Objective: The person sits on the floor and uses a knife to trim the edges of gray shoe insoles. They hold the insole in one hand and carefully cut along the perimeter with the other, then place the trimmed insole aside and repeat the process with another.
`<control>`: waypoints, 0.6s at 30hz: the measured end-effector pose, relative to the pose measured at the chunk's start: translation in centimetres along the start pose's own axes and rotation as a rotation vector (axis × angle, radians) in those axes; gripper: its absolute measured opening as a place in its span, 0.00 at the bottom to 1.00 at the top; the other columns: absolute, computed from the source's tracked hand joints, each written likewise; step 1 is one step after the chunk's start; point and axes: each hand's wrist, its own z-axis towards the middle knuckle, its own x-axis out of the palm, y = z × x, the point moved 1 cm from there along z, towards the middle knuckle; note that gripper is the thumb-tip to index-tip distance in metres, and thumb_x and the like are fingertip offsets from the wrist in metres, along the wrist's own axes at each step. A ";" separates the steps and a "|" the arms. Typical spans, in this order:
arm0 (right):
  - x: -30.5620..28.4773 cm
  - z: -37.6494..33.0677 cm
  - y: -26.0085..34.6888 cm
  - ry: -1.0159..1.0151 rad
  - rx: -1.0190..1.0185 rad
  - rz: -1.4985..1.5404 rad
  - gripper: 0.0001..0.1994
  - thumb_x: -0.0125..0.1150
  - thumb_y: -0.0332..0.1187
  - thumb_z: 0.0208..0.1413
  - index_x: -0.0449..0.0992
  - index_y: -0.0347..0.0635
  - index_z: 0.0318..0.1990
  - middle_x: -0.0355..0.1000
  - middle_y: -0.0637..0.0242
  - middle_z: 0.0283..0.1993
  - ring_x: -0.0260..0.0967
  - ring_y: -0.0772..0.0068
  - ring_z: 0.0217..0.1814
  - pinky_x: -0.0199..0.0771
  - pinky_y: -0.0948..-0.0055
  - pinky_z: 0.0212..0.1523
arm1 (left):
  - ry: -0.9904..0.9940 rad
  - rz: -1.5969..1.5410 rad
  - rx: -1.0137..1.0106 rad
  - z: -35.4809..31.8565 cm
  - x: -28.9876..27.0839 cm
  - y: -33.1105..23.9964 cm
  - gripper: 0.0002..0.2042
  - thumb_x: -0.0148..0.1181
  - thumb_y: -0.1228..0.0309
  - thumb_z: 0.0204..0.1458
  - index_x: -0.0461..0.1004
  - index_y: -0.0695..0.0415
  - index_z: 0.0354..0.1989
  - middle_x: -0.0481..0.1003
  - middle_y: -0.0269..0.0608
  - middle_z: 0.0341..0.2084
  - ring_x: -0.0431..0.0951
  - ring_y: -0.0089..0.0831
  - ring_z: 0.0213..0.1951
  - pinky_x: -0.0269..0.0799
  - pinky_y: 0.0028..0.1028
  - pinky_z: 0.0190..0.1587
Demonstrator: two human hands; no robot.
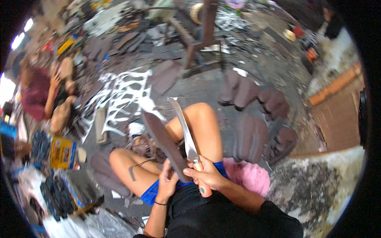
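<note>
My left hand (pixel 167 185) grips the lower end of a long dark brown shoe sole (pixel 162 139), which slants up and away over my lap. My right hand (pixel 209 175) is closed round the wooden handle of a knife (pixel 185 131). Its long, slightly curved blade points away from me, just right of the sole. My right thumb reaches toward the sole's near end; whether it touches cannot be made out. A thin dark trimmed strip (pixel 132 173) lies across my left leg. Brown offcuts (pixel 147 147) lie between my legs.
Stacks of brown soles (pixel 250 137) stand on the floor to the right, near a pink cloth (pixel 248 176). A white cut-out sheet (pixel 123 95) lies ahead left. Far ahead stands a metal frame (pixel 202 51). At the left sits another person (pixel 37 93) near a yellow-blue package (pixel 62 152).
</note>
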 end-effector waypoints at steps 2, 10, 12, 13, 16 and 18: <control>-1.8 -0.3 1.5 -0.027 0.028 0.176 0.31 0.73 0.41 0.53 0.65 0.38 0.59 0.68 0.73 0.30 0.62 0.84 0.20 0.64 0.81 0.18 | -0.001 -0.064 0.105 1.5 1.5 -2.0 0.36 0.64 0.64 0.58 0.53 0.62 0.71 0.63 0.44 0.65 0.64 0.36 0.65 0.60 0.35 0.66; -19.4 -7.0 3.2 -1.041 -0.396 0.171 0.13 0.70 0.40 0.56 0.78 0.47 0.44 0.67 0.76 0.24 0.60 0.83 0.15 0.65 0.79 0.15 | -0.119 0.089 -0.066 4.7 -2.5 -0.4 0.22 0.54 0.68 0.65 0.62 0.63 0.65 0.71 0.48 0.59 0.74 0.32 0.56 0.72 0.29 0.53; -23.4 -11.0 3.1 -1.289 -0.407 0.212 0.14 0.70 0.43 0.56 0.79 0.47 0.43 0.67 0.73 0.22 0.61 0.81 0.15 0.65 0.80 0.15 | -0.148 0.093 -0.111 4.3 -3.3 -0.9 0.22 0.55 0.66 0.64 0.63 0.63 0.64 0.72 0.47 0.57 0.75 0.31 0.54 0.72 0.27 0.51; -24.2 -12.5 3.5 -1.365 -0.396 0.219 0.15 0.69 0.45 0.57 0.76 0.47 0.42 0.66 0.75 0.22 0.62 0.81 0.16 0.66 0.80 0.16 | -0.161 0.074 -0.121 4.1 -4.2 -0.4 0.22 0.55 0.66 0.64 0.63 0.63 0.64 0.72 0.47 0.56 0.75 0.31 0.54 0.72 0.27 0.51; -27.8 -13.8 1.5 -1.550 -0.483 0.112 0.15 0.63 0.46 0.61 0.70 0.46 0.38 0.64 0.74 0.22 0.62 0.82 0.17 0.64 0.79 0.14 | -0.206 0.049 -0.152 3.0 -6.3 0.6 0.22 0.55 0.66 0.64 0.64 0.62 0.64 0.73 0.48 0.56 0.75 0.31 0.53 0.72 0.27 0.51; -25.0 -10.3 2.6 -1.454 -0.432 -0.012 0.12 0.62 0.43 0.62 0.74 0.45 0.42 0.77 0.70 0.36 0.61 0.86 0.20 0.65 0.81 0.16 | -0.256 0.053 -0.167 2.9 -7.0 0.3 0.21 0.55 0.67 0.64 0.64 0.62 0.63 0.73 0.48 0.56 0.75 0.31 0.53 0.73 0.27 0.51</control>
